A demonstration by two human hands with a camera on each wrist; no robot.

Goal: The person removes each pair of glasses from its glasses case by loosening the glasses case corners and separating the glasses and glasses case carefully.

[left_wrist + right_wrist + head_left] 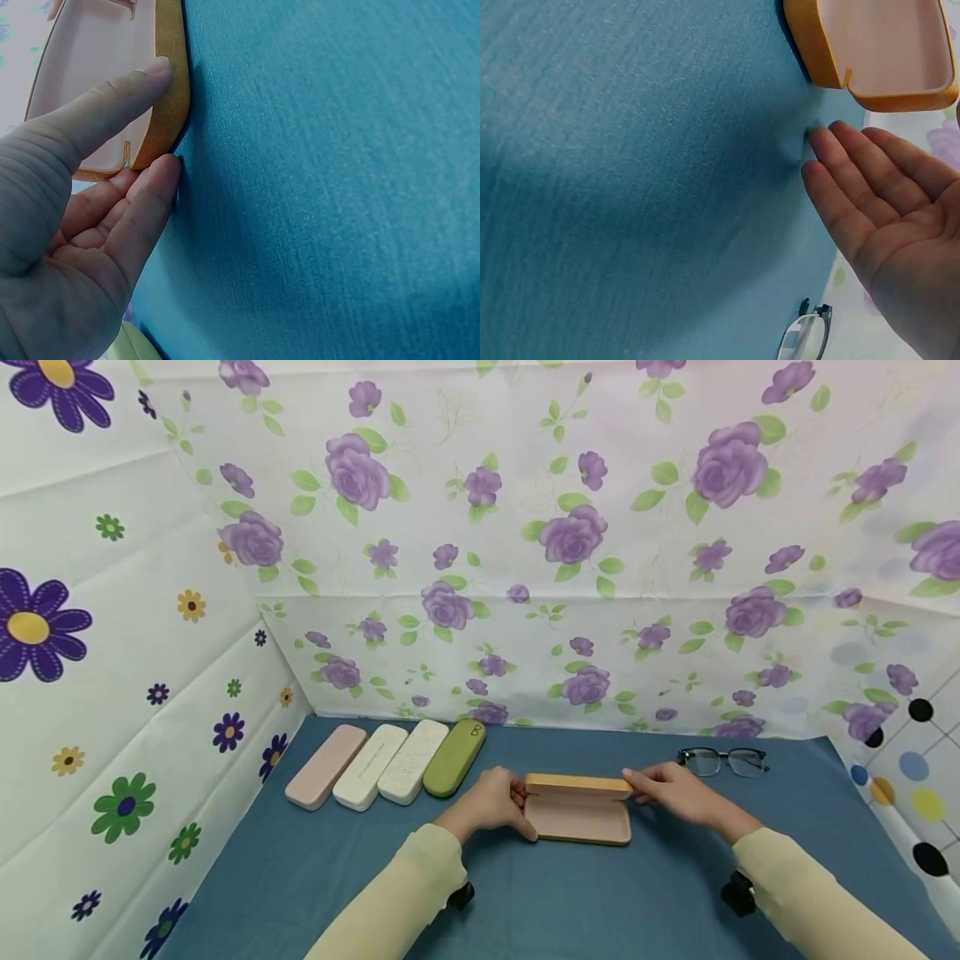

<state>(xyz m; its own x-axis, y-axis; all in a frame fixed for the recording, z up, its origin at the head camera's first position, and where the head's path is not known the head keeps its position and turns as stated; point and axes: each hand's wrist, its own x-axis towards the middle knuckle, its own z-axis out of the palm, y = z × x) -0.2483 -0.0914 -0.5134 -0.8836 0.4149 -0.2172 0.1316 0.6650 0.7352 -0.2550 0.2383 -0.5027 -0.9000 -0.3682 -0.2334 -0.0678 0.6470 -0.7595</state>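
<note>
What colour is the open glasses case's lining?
Pale pink; the lining shows best in the head view.

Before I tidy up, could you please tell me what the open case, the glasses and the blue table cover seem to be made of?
Open case: perhaps leatherette over a stiff shell; mustard outside, faint sheen, crisp edges. Its smooth pink lining could be fabric or plastic.
Glasses: dark frame, plastic or metal; see-through lenses.
Blue table cover: probably woven cloth, given its fine streaky grain.
</note>
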